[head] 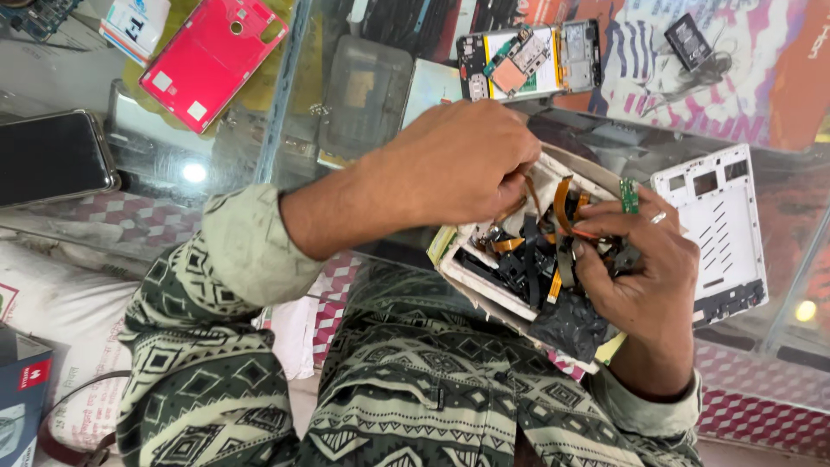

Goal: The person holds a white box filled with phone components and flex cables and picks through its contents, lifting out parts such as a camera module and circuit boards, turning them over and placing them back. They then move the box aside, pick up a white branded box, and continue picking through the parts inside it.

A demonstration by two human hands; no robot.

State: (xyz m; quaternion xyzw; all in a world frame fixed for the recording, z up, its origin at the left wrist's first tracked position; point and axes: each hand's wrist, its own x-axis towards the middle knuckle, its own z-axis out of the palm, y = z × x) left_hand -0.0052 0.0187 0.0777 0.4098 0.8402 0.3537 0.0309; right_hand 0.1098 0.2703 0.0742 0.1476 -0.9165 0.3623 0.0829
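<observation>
A small white cardboard box (481,288) full of black and orange flex cables (529,264) rests against my lap at the edge of a glass counter. My left hand (462,164) reaches into the box from above, its fingertips pinched on an orange flex cable (529,195). Steadying the box from the right, my right hand (650,270) has its fingers among the cables. A small green circuit board (628,195) sticks up by the right hand's fingertips; whether that hand grips it I cannot tell. A ring sits on one finger.
On the glass counter (216,164) lie a red phone back cover (212,56), a black phone (52,157), an opened phone showing its circuit board (529,59), a white phone frame (718,229) and a small black part (689,39). A blue carton (22,385) sits lower left.
</observation>
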